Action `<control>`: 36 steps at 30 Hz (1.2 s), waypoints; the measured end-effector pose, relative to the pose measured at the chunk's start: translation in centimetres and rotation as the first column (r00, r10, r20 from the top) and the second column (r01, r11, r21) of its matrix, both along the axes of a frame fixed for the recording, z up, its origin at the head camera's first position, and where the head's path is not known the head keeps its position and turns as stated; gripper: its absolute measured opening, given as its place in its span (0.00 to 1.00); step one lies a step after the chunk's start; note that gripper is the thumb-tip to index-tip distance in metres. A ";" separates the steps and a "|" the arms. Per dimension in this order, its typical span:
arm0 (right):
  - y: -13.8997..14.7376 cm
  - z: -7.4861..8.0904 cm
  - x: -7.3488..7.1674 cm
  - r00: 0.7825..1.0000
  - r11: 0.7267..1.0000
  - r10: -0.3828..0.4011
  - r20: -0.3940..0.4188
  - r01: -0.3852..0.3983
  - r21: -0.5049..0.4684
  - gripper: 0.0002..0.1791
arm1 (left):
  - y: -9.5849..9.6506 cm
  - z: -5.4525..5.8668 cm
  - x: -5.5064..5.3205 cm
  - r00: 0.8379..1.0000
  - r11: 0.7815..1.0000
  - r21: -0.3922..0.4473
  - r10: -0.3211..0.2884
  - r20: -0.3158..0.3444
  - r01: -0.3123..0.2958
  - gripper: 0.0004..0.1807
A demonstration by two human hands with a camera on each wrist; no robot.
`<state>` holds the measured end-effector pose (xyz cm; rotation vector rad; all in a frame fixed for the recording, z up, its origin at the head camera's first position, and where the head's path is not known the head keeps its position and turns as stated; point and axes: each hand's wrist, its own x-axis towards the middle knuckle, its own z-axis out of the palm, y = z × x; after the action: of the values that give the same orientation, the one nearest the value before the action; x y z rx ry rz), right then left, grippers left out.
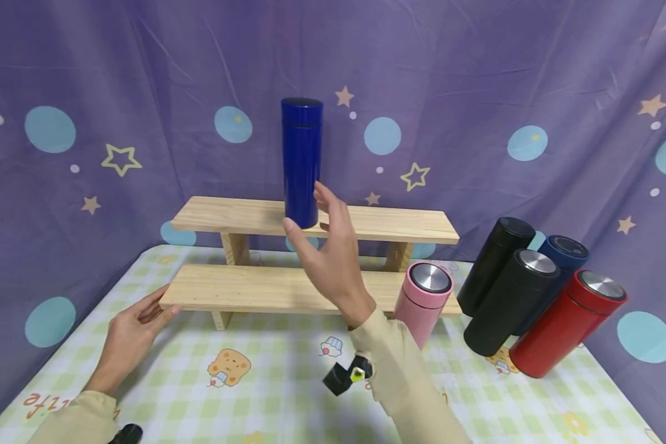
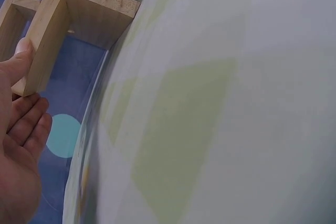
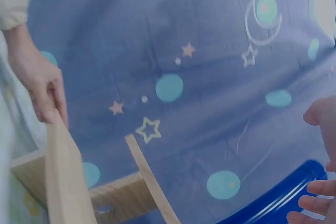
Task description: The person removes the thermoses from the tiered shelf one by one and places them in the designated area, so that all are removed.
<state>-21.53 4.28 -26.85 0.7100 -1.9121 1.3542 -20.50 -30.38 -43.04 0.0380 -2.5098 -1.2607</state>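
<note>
A dark blue thermos bottle (image 1: 301,166) stands upright on the upper board of a two-step wooden shelf (image 1: 222,287). Around its lower part, my right hand (image 1: 335,259) is spread, thumb at the front and fingers on the right side; whether they touch it is unclear. The right wrist view shows those fingers (image 3: 317,195) extended near the blue bottle (image 3: 283,198). At the left end of the lower board, my left hand (image 1: 133,336) pinches the wood, thumb on top and fingers beneath, as the left wrist view also shows with the shelf board (image 2: 47,35).
A pink bottle (image 1: 422,302) stands before the shelf's right end. To the right are a red bottle (image 1: 566,327), two black ones, the nearer black bottle (image 1: 507,305) having a silver lid, and a navy bottle (image 1: 568,250). A checked cloth (image 1: 277,370) covers the table; a purple curtain hangs behind.
</note>
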 end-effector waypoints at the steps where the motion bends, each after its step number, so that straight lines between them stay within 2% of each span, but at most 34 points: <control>1: 0.2 -0.2 0.5 1.000 1.000 0.007 -0.016 -0.007 0.010 0.36 | 0.0 0.0 0.0 1.000 1.000 -0.001 0.000 0.000 0.000 0.40; 5: 1.5 -1.4 2.5 0.997 0.999 0.019 -0.070 -0.017 0.031 0.36 | -0.1 0.0 0.0 1.000 1.000 0.001 -0.006 0.010 0.006 0.41; 13: 4.0 -3.8 5.8 0.995 0.993 0.029 -0.099 -0.017 0.121 0.37 | -0.2 0.2 0.2 1.000 1.000 -0.004 -0.004 0.015 0.004 0.40; 19: 6.2 -5.2 7.6 0.992 0.987 0.007 -0.123 0.013 0.158 0.35 | 0.0 0.3 0.2 1.000 1.000 0.004 0.001 0.004 -0.001 0.41; 23: 8.1 -5.9 8.9 0.994 0.981 0.005 -0.112 0.017 0.192 0.33 | 0.0 0.3 0.2 1.000 1.000 0.003 0.009 0.008 -0.009 0.41; 28: 10.5 -6.5 10.5 0.991 0.978 -0.038 -0.126 0.063 0.200 0.34 | 0.1 0.3 0.1 1.000 1.000 0.003 0.003 -0.015 -0.003 0.39; 36: 13.4 -7.9 11.6 0.969 0.969 -0.097 -0.227 0.144 0.199 0.35 | 0.1 0.2 0.2 1.000 1.000 0.002 0.005 -0.004 -0.005 0.40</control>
<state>-9.88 17.65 -34.70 0.7956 -1.9088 0.9628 -20.25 -30.29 -42.79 0.0417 -2.5031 -1.2607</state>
